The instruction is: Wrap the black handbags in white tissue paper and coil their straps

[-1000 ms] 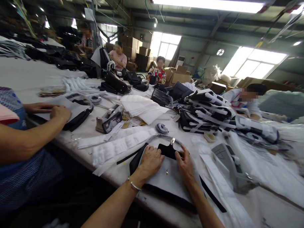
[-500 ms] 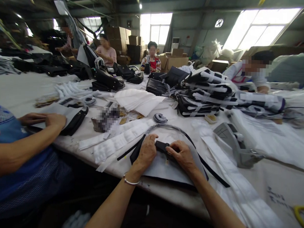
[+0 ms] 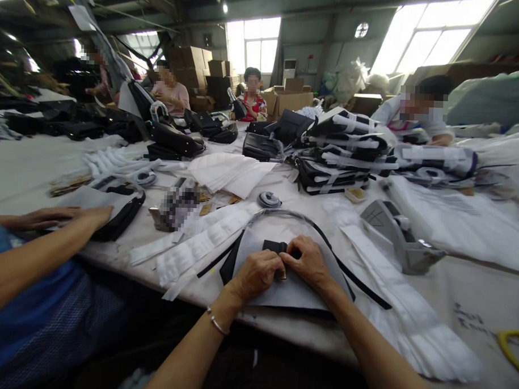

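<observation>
A black bag under a sheet of grey wrapping paper (image 3: 257, 245) lies flat at the near edge of the white table (image 3: 26, 169). Its black strap (image 3: 362, 289) trails off to the right. My left hand (image 3: 257, 274) and my right hand (image 3: 310, 261) meet over the middle of the bag. Both have curled fingers and pinch a small black flap with a metal clasp (image 3: 278, 249). A silver bangle sits on my left wrist.
A co-worker's arm and hands (image 3: 54, 218) press on another wrapped black bag (image 3: 114, 220) at the left. Padded white strips (image 3: 202, 241), a grey tape dispenser (image 3: 394, 236), stacked black bags (image 3: 337, 157) and white paper sheets (image 3: 230, 173) cover the table. Several people sit at the far side.
The camera view has dropped lower. My hands have drawn together from lying flat on the paper to pinching the black flap at the bag's middle. The co-worker's hands slid a little left.
</observation>
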`<state>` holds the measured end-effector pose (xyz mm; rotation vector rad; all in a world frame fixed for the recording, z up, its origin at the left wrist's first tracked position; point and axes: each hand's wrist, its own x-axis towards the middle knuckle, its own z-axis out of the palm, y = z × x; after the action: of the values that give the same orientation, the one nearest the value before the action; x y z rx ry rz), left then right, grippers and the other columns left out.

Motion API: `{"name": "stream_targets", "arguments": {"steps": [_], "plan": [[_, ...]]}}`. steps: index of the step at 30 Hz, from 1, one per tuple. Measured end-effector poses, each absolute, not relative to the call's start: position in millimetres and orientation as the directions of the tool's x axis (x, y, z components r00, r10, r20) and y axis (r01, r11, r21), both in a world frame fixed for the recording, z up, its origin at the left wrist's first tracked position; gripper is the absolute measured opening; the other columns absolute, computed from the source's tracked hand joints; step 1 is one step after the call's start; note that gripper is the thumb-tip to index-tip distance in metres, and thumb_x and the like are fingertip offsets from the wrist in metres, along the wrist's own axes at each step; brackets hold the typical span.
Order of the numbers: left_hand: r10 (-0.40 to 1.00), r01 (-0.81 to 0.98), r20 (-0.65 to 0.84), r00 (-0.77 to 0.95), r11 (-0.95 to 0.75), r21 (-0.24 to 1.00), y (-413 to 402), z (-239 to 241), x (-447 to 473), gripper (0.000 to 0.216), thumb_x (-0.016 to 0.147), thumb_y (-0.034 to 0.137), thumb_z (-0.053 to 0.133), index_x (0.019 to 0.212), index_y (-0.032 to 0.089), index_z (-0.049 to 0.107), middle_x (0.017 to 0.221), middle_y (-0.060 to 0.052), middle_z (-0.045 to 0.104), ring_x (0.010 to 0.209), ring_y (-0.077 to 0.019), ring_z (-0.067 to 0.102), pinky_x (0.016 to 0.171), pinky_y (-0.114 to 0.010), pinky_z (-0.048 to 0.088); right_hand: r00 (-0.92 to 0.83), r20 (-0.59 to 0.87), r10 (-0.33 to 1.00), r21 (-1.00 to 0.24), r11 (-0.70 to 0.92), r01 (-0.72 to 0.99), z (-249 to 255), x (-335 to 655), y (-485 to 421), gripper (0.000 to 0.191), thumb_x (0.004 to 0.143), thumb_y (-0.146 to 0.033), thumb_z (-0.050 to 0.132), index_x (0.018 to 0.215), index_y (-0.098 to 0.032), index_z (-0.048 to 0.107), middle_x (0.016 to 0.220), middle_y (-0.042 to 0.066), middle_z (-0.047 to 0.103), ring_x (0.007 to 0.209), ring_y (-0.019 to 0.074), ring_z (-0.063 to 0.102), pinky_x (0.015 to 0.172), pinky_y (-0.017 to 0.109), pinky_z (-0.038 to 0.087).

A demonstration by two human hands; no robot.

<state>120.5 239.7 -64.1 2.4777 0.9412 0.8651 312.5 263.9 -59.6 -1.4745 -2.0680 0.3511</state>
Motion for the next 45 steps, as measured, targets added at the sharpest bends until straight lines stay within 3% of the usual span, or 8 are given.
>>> {"name": "stream_targets", "arguments": {"steps": [7, 11, 16, 19, 24, 32, 36, 45], "plan": [[0.649, 0.492, 0.302, 0.698, -0.742, 0.456, 232.9, -49.6, 119.2, 0.025, 0.086, 0.003, 0.045, 0.092, 0.018, 0.065, 0.093, -0.002, 0.07, 0.091, -0.0148, 0.064, 0.087, -0.025, 0.049, -0.213, 0.31, 0.926, -0.5, 0.35, 0.792, -62.8, 310.8, 264.6, 0.017, 0.081, -0.03, 0.067, 0.07, -0.022, 0.056, 0.079, 0.001, 0.061, 0.083, 0.0189, 0.053, 0.08, 0.031, 0.037], [0.622, 0.561, 0.156, 0.767, -0.769, 0.306, 217.4, -34.3, 117.6, 0.011, 0.093, 0.024, 0.056, 0.102, 0.021, 0.062, 0.104, -0.002, 0.068, 0.096, -0.0184, 0.063, 0.094, -0.032, 0.048, -0.219, 0.326, 0.92, -0.492, 0.363, 0.791, -66.3, 310.3, 264.5, 0.017, 0.08, -0.03, 0.068, 0.07, -0.022, 0.057, 0.079, 0.0, 0.062, 0.082, 0.019, 0.054, 0.079, 0.031, 0.038], [0.645, 0.624, 0.171, 0.744, -0.764, 0.167, 200.5, -44.0, 117.2, 0.05, 0.084, 0.058, 0.065, 0.115, 0.02, 0.059, 0.119, -0.009, 0.063, 0.117, -0.0287, 0.055, 0.102, -0.045, 0.044, -0.25, 0.381, 0.89, -0.534, 0.432, 0.726, -65.2, 312.7, 261.8, 0.013, 0.083, -0.03, 0.067, 0.074, -0.023, 0.062, 0.081, 0.002, 0.065, 0.085, 0.0209, 0.057, 0.084, 0.035, 0.039], [0.644, 0.615, 0.223, 0.732, -0.765, 0.19, 199.4, -57.0, 114.6, 0.049, 0.085, 0.059, 0.063, 0.118, 0.022, 0.059, 0.121, -0.007, 0.063, 0.119, -0.0276, 0.056, 0.103, -0.045, 0.043, -0.318, 0.369, 0.873, -0.644, 0.487, 0.59, -56.4, 317.3, 258.7, 0.011, 0.087, -0.031, 0.063, 0.079, -0.024, 0.066, 0.082, 0.001, 0.067, 0.083, 0.0193, 0.06, 0.084, 0.034, 0.043], [0.616, 0.576, 0.351, 0.705, -0.786, 0.224, 198.4, -71.3, 108.1, 0.051, 0.087, 0.056, 0.061, 0.124, 0.021, 0.055, 0.13, -0.009, 0.059, 0.124, -0.0282, 0.053, 0.108, -0.048, 0.039, -0.567, 0.183, 0.803, -0.758, 0.482, 0.439, -42.9, 324.4, 249.5, 0.011, 0.089, -0.031, 0.065, 0.083, -0.026, 0.074, 0.083, -0.002, 0.07, 0.083, 0.0161, 0.063, 0.08, 0.028, 0.048], [0.582, 0.522, 0.427, 0.692, -0.812, 0.26, 195.3, -83.2, 107.9, 0.046, 0.09, 0.056, 0.057, 0.117, 0.018, 0.058, 0.114, -0.006, 0.065, 0.109, -0.0209, 0.061, 0.111, -0.041, 0.037, -0.655, 0.105, 0.748, -0.668, 0.541, 0.51, -51.0, 325.5, 249.7, 0.013, 0.086, -0.028, 0.071, 0.096, -0.032, 0.078, 0.093, 0.001, 0.068, 0.092, 0.0173, 0.062, 0.085, 0.03, 0.048], [0.579, 0.518, 0.426, 0.696, -0.815, 0.26, 198.0, -86.0, 107.8, 0.045, 0.089, 0.055, 0.06, 0.113, 0.018, 0.06, 0.112, -0.005, 0.067, 0.106, -0.0197, 0.062, 0.111, -0.039, 0.037, -0.68, 0.098, 0.727, -0.607, 0.585, 0.537, -54.4, 324.6, 251.4, 0.008, 0.085, -0.025, 0.072, 0.09, -0.029, 0.077, 0.093, 0.0, 0.067, 0.093, 0.018, 0.061, 0.086, 0.032, 0.046], [0.555, 0.546, 0.307, 0.773, -0.829, 0.123, 195.0, -65.0, 108.1, 0.043, 0.088, 0.055, 0.063, 0.104, 0.016, 0.061, 0.104, -0.006, 0.067, 0.102, -0.0207, 0.06, 0.101, -0.038, 0.042, -0.539, 0.179, 0.823, -0.489, 0.549, 0.678, -62.2, 310.6, 233.0, 0.017, 0.088, -0.018, 0.056, 0.071, -0.02, 0.054, 0.08, 0.003, 0.06, 0.079, 0.0191, 0.057, 0.074, 0.033, 0.046]]}}
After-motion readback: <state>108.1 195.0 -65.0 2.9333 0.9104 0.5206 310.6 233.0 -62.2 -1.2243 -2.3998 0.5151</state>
